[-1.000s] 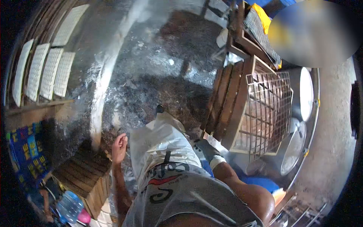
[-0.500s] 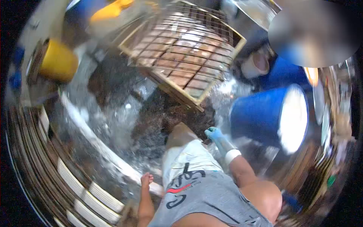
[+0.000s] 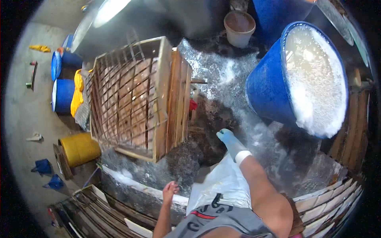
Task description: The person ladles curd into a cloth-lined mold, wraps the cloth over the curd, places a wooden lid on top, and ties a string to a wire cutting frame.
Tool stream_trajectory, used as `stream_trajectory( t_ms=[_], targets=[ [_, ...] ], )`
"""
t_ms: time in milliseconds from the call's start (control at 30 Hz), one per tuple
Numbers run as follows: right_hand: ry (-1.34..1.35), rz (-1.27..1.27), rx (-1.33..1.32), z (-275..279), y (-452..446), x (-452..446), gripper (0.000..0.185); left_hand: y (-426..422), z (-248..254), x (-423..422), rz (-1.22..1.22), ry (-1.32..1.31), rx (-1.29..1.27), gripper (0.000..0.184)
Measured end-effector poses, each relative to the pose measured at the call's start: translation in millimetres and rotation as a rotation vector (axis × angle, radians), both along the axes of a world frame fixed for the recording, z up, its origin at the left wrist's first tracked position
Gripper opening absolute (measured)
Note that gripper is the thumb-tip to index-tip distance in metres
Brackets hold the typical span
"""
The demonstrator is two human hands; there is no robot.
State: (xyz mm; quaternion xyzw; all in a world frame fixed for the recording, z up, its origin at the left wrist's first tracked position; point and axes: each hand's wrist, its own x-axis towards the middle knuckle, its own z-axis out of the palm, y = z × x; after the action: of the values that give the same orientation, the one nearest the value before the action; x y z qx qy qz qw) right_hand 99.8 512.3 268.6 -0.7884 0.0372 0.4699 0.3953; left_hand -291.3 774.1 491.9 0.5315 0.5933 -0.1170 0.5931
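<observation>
My left hand point(image 3: 170, 191), bare, hangs at the lower middle beside the apron. Its fingers are loosely bent and a little apart, with nothing seen in them. Ahead of my body is my right hand point(image 3: 227, 137) in a pale blue glove with a white cuff; its fingers are curled in, and nothing shows in them. Left of it stands a stack of wooden frames point(image 3: 180, 99) with a metal grid point(image 3: 123, 99) on top. A blue barrel point(image 3: 266, 87) full of liquid with white foam stands to the right. A white apron point(image 3: 222, 186) covers my front.
A whitish bucket point(image 3: 239, 35) stands beyond the wet, stained floor point(image 3: 214, 71). Further left are a yellow drum point(image 3: 81, 148) and a blue drum point(image 3: 64, 95). Slatted wooden racks point(image 3: 99, 210) line the bottom left, and pale panels point(image 3: 325, 206) sit at the lower right.
The view has swung round to the right. The grid-topped stack has shifted to the left, and the foam-filled barrel appears larger. My gloved right hand, unseen at first, is now in view.
</observation>
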Motion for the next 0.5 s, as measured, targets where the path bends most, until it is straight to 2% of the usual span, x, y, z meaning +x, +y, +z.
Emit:
stream_trajectory(
  t_ms=[67, 100, 133, 233, 300, 333, 367, 467, 500],
  targets=[
    [-0.053, 0.054, -0.088, -48.7, 35.3, 16.6, 0.047, -29.1, 11.0, 69.6, -0.189, -0.122, -0.018, 0.045],
    [-0.133, 0.112, -0.182, -67.4, 57.3, 31.5, 0.051, -40.6, 6.9, 91.2, -0.226, -0.125, -0.058, 0.043],
    [-0.126, 0.098, -0.169, -79.8, 79.3, 42.6, 0.051, -47.9, 3.0, 106.4, -0.270, -0.124, -0.097, 0.041],
    [-0.201, 0.012, 0.150, -101.6, 139.9, 90.5, 0.064, -85.2, -5.4, 139.7, -0.328, -0.127, -0.063, 0.035],
    [-0.140, -0.170, 0.484, -104.2, 174.0, 129.2, 0.069, -97.5, -10.1, 162.2, -0.342, -0.127, -0.096, 0.034],
    [-0.106, -0.204, 0.552, -103.2, 184.4, 141.0, 0.070, -99.3, -14.4, 166.5, -0.379, -0.126, -0.101, 0.034],
    [-0.069, -0.237, 0.620, -99.9, 194.6, 153.2, 0.072, -99.3, -21.0, 171.7, -0.336, -0.013, -0.145, 0.036],
    [0.124, 0.013, 0.497, -109.9, 216.0, 158.8, 0.063, -84.0, -34.5, 178.1, -0.236, 0.022, -0.145, 0.039],
    [0.178, 0.106, 0.449, -107.3, 217.9, 160.9, 0.060, -72.7, -47.6, 166.4, -0.337, 0.073, -0.077, 0.041]
  ],
)
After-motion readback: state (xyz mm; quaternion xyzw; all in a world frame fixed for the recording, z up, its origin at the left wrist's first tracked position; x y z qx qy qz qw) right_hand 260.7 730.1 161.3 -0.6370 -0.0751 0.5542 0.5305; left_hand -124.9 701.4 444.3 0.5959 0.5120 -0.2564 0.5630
